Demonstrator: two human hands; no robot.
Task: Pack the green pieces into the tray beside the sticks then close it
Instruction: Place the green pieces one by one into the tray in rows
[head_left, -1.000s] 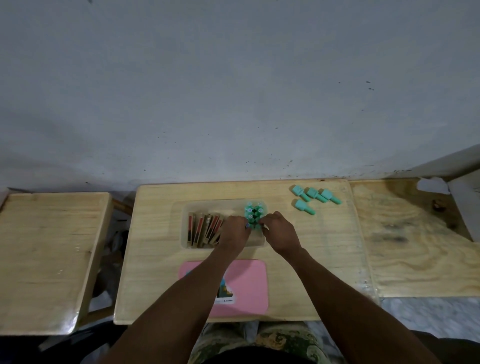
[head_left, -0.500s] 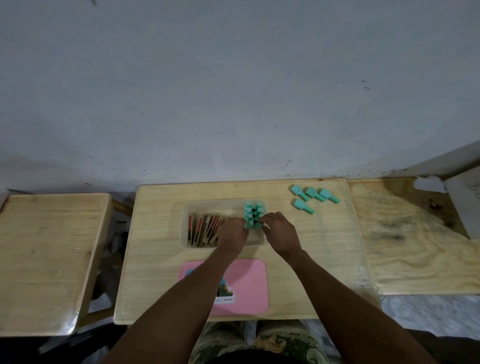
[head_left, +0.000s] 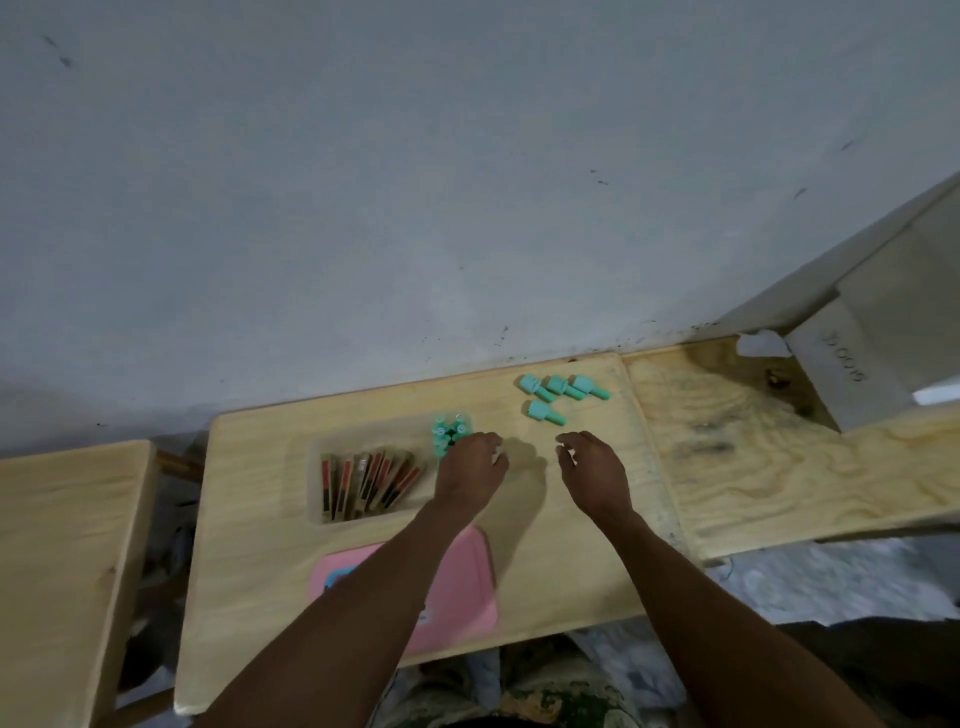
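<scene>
Some green pieces (head_left: 450, 434) already stand bunched at the right end of the clear tray (head_left: 311, 467), beside the sticks (head_left: 369, 480), while four more (head_left: 558, 395) lie loose on the desk (head_left: 571, 545) to the right. Packing looks part done: the left hand (head_left: 470, 475) rests at the bunch, its grip hidden, and the empty, loosely open right hand (head_left: 595, 475) probably needs to reach for the four. The pink lid (head_left: 457, 597) waits nearer the person.

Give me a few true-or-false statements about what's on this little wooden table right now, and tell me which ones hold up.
1. Four green pieces lie loose on the table, outside the tray. True.
2. The right hand holds a green piece. False: it is open and empty above the table.
3. Sticks lie in the tray, with packed green pieces beside them. True.
4. The pink lid covers the tray. False: it lies on the table nearer the person.
5. The left hand is at the tray's right end. True.
</scene>
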